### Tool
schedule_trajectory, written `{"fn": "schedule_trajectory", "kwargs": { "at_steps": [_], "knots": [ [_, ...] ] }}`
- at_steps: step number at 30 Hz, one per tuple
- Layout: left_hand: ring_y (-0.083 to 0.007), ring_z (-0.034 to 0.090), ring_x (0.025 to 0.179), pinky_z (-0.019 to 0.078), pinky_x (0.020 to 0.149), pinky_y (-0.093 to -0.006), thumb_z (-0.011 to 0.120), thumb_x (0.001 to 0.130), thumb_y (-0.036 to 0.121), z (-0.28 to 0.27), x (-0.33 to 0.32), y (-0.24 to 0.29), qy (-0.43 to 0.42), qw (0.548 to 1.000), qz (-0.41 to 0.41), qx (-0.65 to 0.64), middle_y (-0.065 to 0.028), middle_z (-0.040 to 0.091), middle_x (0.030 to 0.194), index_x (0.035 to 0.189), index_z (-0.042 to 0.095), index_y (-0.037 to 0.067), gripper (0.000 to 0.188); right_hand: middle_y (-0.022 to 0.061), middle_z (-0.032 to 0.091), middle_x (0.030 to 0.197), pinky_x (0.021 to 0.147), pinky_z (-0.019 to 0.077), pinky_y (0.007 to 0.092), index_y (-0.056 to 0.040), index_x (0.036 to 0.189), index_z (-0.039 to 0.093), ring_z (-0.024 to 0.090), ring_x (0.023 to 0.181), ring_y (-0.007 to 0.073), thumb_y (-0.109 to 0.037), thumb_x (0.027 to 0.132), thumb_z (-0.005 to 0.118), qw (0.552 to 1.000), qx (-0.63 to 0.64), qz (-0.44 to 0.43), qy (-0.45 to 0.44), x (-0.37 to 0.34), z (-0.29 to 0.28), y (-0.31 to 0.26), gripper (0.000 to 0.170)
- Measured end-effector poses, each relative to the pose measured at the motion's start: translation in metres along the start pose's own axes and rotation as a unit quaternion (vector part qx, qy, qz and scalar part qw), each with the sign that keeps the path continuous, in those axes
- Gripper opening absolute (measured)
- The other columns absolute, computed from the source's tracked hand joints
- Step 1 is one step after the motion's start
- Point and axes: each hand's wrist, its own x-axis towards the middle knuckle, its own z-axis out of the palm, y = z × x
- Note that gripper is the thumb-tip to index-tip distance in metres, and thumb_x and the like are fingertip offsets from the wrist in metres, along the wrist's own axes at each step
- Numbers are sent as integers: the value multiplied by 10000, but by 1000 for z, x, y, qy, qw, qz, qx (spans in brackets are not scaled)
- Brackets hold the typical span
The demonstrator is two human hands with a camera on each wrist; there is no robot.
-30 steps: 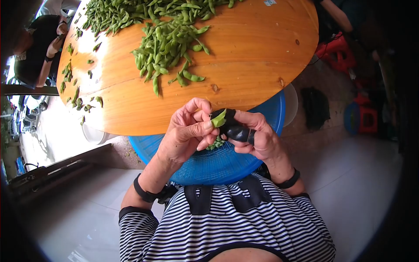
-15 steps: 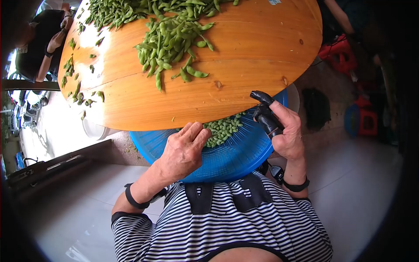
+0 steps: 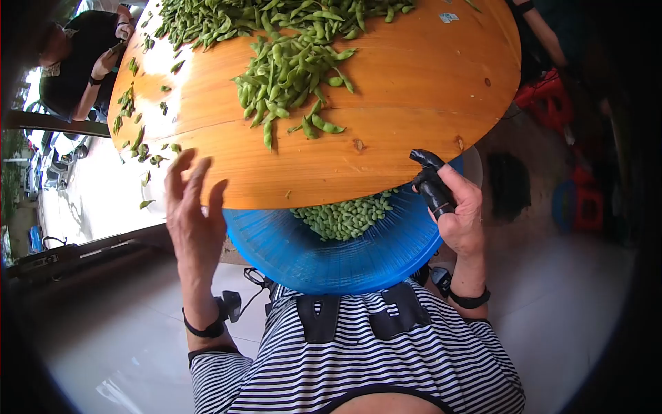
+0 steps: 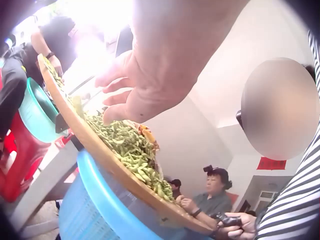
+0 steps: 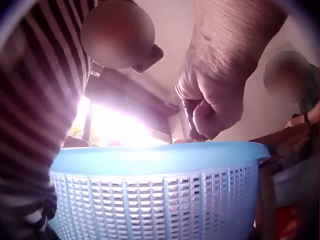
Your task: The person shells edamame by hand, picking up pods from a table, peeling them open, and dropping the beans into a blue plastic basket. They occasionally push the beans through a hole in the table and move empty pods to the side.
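Observation:
My left hand (image 3: 194, 224) is raised at the left front of the wooden table (image 3: 414, 90), its fingers spread and holding nothing. Just left of it is a small green pod (image 3: 146, 204), past the table's edge. Black coverings wrap the thumb and forefinger of my right hand (image 3: 458, 210), which hovers by the table's front edge with nothing visible in its grasp; its other fingers are curled in. Between the hands, a blue plastic basket (image 3: 331, 272) sits under the table edge and holds shelled green beans (image 3: 345, 219). Unshelled bean pods (image 3: 286, 76) are heaped on the table.
Loose pods (image 3: 127, 103) are scattered along the table's left side. Another person (image 3: 83, 62) works at the far left, and an arm (image 3: 541, 34) shows at the far right. Red stools (image 3: 548, 103) stand on the floor to the right. A small paper scrap (image 3: 448, 18) lies on the table.
Both hands held a pod together, then parted. The left hand passed over the basket and has swung left, its fingers opening. More shelled beans show in the basket; a pod appears at the left.

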Motion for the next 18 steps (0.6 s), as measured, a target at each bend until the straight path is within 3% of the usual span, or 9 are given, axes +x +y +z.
{"fn": "schedule_trajectory", "kwargs": {
  "at_steps": [2, 4, 6, 8, 12, 15, 17, 18],
  "knots": [
    [-220, 642, 735, 507, 629, -293, 672, 844, 26, 22, 17, 20, -55, 991, 33, -121, -116, 646, 919, 965, 682, 6, 124, 110, 594, 830, 730, 458, 230, 35, 1126, 620, 566, 745, 172, 99, 643, 414, 999, -21, -13, -21, 0, 2, -1, 529],
    [-216, 592, 587, 463, 547, -328, 675, 853, 73, 46, 33, 36, -101, 984, 40, -139, -116, 615, 744, 930, 678, 6, 102, 114, 586, 824, 722, 457, 232, 30, 1141, 617, 562, 735, 187, 99, 636, 423, 999, -15, -29, -22, -1, 7, -8, 545],
    [-291, 604, 610, 474, 560, -368, 700, 837, 131, 71, 43, 43, -77, 988, 86, -107, -121, 610, 741, 928, 647, 6, 164, 114, 582, 820, 715, 455, 232, 29, 1164, 607, 559, 729, 187, 96, 633, 417, 998, -27, -43, -26, -2, 7, -6, 568],
    [-306, 614, 666, 481, 574, -388, 702, 836, 165, 83, 51, 45, -119, 988, 77, -60, -111, 604, 770, 951, 640, 22, 193, 113, 577, 816, 708, 454, 230, 31, 1158, 603, 557, 727, 184, 105, 632, 411, 998, -38, -41, -31, -5, 5, 0, 565],
    [-300, 619, 712, 487, 595, -393, 688, 848, 172, 87, 58, 44, -114, 985, 115, -57, -115, 606, 815, 972, 639, 33, 193, 116, 577, 814, 705, 455, 233, 43, 1131, 602, 557, 723, 186, 110, 631, 407, 999, -12, -21, -28, -5, 6, 0, 541],
    [-256, 623, 714, 488, 593, -347, 652, 862, 112, 83, 59, 35, -80, 982, 158, -68, -100, 603, 824, 1009, 630, 38, 166, 113, 582, 814, 706, 457, 235, 48, 1119, 599, 557, 721, 184, 109, 637, 404, 998, -31, -35, -46, -2, 7, 2, 524],
    [-175, 602, 673, 477, 577, -284, 602, 902, 63, 75, 55, 36, -108, 967, 94, -212, -65, 607, 808, 1023, 614, 17, 130, 109, 594, 826, 714, 458, 232, 57, 1132, 589, 561, 723, 181, 99, 638, 397, 998, -28, -32, -53, -1, 11, 1, 531],
    [-175, 602, 673, 477, 577, -284, 602, 902, 63, 67, 51, 41, -111, 966, 96, -214, -65, 607, 808, 1023, 614, 17, 130, 109, 594, 826, 714, 458, 232, 57, 1132, 589, 561, 723, 181, 99, 638, 397, 998, -28, -29, -50, -1, 16, 0, 531]
  ]
}}
